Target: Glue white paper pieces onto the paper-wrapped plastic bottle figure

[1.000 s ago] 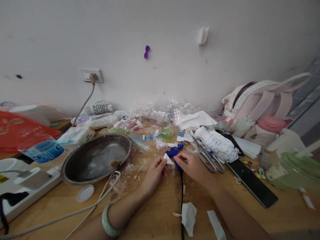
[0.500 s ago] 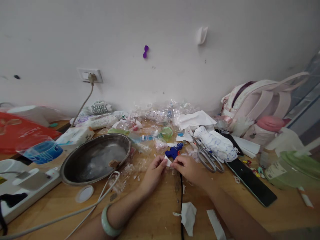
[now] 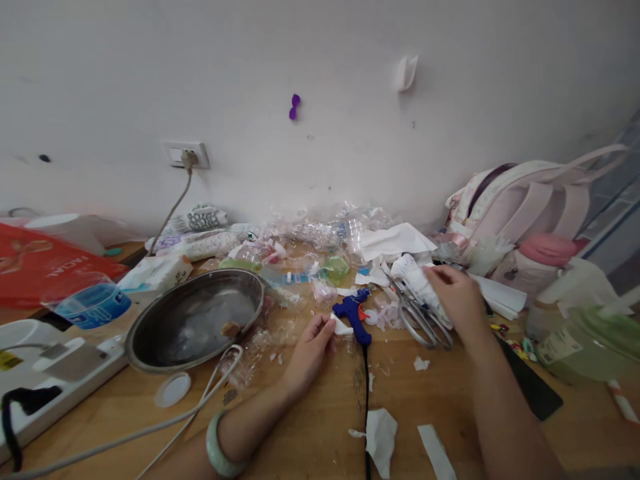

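My left hand [image 3: 313,343] is closed in a pinch on a small white paper piece [image 3: 342,326]. Just beyond it lies a blue glue gun [image 3: 353,312] with an orange trigger, its black cord running toward me. My right hand [image 3: 456,293] is over a white, blue-patterned roll [image 3: 413,275], fingertips drawn together; what they hold, if anything, is hidden. Below that hand rest large grey-handled scissors [image 3: 423,323]. A torn white scrap [image 3: 421,364] is on the table near them.
At left are a dark metal basin [image 3: 195,320], a power strip [image 3: 65,380] and a white cable [image 3: 150,427]. Clear plastic packaging [image 3: 320,230] piles along the wall. A pink backpack [image 3: 530,200], a green-lidded cup [image 3: 575,347] and a dark phone [image 3: 533,383] are at right.
My right hand has left the white paper piece and moved right and up over the patterned roll. The glue gun is now uncovered, and a small white scrap shows on the table.
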Motion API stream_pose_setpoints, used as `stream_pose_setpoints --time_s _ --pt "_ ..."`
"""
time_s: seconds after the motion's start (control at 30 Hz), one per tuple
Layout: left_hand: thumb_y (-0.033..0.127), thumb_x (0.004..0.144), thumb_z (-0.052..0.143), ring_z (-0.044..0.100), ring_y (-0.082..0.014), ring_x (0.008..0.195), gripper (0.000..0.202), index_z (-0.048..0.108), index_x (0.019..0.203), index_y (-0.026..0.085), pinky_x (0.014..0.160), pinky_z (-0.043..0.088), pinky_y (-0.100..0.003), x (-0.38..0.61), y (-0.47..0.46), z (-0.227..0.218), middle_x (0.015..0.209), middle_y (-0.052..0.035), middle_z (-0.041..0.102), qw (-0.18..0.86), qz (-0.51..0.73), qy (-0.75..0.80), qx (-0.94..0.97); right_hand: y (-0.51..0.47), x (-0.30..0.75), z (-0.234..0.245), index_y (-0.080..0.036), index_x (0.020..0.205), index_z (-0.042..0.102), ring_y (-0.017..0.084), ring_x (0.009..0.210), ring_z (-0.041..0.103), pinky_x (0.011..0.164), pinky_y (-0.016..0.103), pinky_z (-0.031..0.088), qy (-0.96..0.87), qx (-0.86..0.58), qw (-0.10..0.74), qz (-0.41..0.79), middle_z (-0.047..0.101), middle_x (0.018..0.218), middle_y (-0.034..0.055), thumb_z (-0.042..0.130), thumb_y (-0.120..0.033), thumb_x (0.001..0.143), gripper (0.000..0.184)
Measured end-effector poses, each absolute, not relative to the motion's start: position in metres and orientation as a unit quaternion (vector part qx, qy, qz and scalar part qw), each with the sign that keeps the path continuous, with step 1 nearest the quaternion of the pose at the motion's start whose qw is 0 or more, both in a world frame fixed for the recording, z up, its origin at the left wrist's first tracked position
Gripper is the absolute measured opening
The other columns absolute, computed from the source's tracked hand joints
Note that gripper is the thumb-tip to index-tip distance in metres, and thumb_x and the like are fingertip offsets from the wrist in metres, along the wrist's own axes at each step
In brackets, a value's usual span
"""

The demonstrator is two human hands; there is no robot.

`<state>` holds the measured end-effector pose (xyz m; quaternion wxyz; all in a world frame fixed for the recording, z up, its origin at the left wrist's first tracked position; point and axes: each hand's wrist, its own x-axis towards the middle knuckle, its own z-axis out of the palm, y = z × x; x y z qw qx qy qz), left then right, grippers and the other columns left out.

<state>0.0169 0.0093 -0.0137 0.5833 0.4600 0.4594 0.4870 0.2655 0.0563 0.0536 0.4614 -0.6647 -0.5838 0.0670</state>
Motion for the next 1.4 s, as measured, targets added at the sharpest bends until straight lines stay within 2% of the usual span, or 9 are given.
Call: stream_pose_setpoints --time_s 0.07,0.2,0.43,0.7,0.8,0.97,1.07,1.23,1.4 --pt "0.056 0.07 0.055 0.038 -0.0101 0.047 0.038 0.047 0.069 0.019 0.052 0.029 -0.024 0.017 0.009 -0.014 0.049 0.0068 0.044 0.587 0.488 0.458 0.457 0.062 0.299 0.057 -0.017 0.077 0.066 0.023 0.074 0.059 0.07 0.032 0.043 -0.523 -0.729 0.441 0.023 0.067 0.079 0.0093 0.055 -0.045 0.072 0.031" --pt "0.055 0.069 0.056 0.039 -0.0103 0.047 0.037 0.047 0.066 0.019 0.052 0.03 -0.024 0.018 0.008 -0.016 0.048 0.0062 0.045 0.598 0.489 0.444 0.454 0.067 0.353 0.044 -0.016 0.076 0.066 0.028 0.076 0.06 0.067 0.037 0.043 -0.454 -0.815 0.357 0.05 0.067 0.08 0.013 0.052 -0.051 0.07 0.038" --pt "0.056 0.067 0.058 0.039 -0.0098 0.046 0.039 0.045 0.064 0.019 0.052 0.03 -0.024 0.019 0.008 -0.016 0.048 0.0063 0.045 0.609 0.482 0.439 0.452 0.073 0.361 0.027 -0.017 0.063 0.064 0.027 0.079 0.061 0.07 0.035 0.044 -0.454 -0.796 0.339 0.213 0.068 0.075 0.012 0.046 -0.052 0.073 0.041" --pt "0.057 0.068 0.056 0.039 -0.0105 0.047 0.039 0.047 0.066 0.019 0.052 0.029 -0.024 0.019 0.006 -0.016 0.048 0.0059 0.045 0.611 0.468 0.441 0.462 0.071 0.346 0.037 -0.018 0.057 0.061 0.024 0.064 0.056 0.057 0.032 0.037 -0.503 -0.797 0.331 0.041 0.061 0.058 0.0084 0.044 -0.047 0.072 0.037" --pt "0.057 0.069 0.055 0.039 -0.0104 0.047 0.038 0.047 0.066 0.019 0.053 0.029 -0.024 0.019 0.006 -0.017 0.048 0.006 0.045 0.609 0.465 0.442 0.466 0.068 0.345 0.037 -0.015 0.067 0.066 0.025 0.066 0.057 0.059 0.032 0.039 -0.461 -0.799 0.385 0.016 0.064 0.063 0.0112 0.044 -0.044 0.073 0.037" --pt "0.057 0.069 0.054 0.037 -0.0104 0.046 0.038 0.046 0.066 0.02 0.051 0.027 -0.024 0.02 0.005 -0.018 0.048 0.0064 0.044 0.606 0.459 0.448 0.47 0.065 0.346 0.038 -0.009 0.091 0.068 0.028 0.08 0.06 0.069 0.035 0.042 -0.39 -0.798 0.455 -0.066 0.068 0.087 0.0184 0.041 -0.038 0.077 0.042" --pt "0.057 0.069 0.054 0.037 -0.0106 0.046 0.038 0.046 0.065 0.02 0.051 0.028 -0.024 0.02 0.006 -0.017 0.047 0.0064 0.044 0.604 0.455 0.448 0.476 0.069 0.342 0.037 -0.011 0.095 0.067 0.026 0.086 0.06 0.076 0.034 0.043 -0.438 -0.79 0.43 -0.013 0.068 0.093 0.0162 0.044 -0.042 0.078 0.042" --pt "0.057 0.069 0.055 0.036 -0.0101 0.045 0.038 0.045 0.064 0.02 0.05 0.027 -0.024 0.02 0.006 -0.015 0.045 0.0064 0.044 0.607 0.452 0.445 0.479 0.074 0.331 0.032 -0.012 0.099 0.061 0.025 0.081 0.06 0.072 0.033 0.043 -0.57 -0.76 0.283 0.129 0.066 0.09 0.014 0.049 -0.052 0.075 0.048" --pt "0.057 0.067 0.057 0.037 -0.0102 0.044 0.039 0.045 0.063 0.02 0.049 0.028 -0.024 0.021 0.006 -0.017 0.046 0.0061 0.045 0.62 0.446 0.441 0.472 0.071 0.328 0.028 -0.013 0.114 0.049 0.022 0.077 0.059 0.065 0.029 0.043 -0.603 -0.736 0.263 0.162 0.064 0.092 0.0113 0.063 -0.046 0.064 0.061"
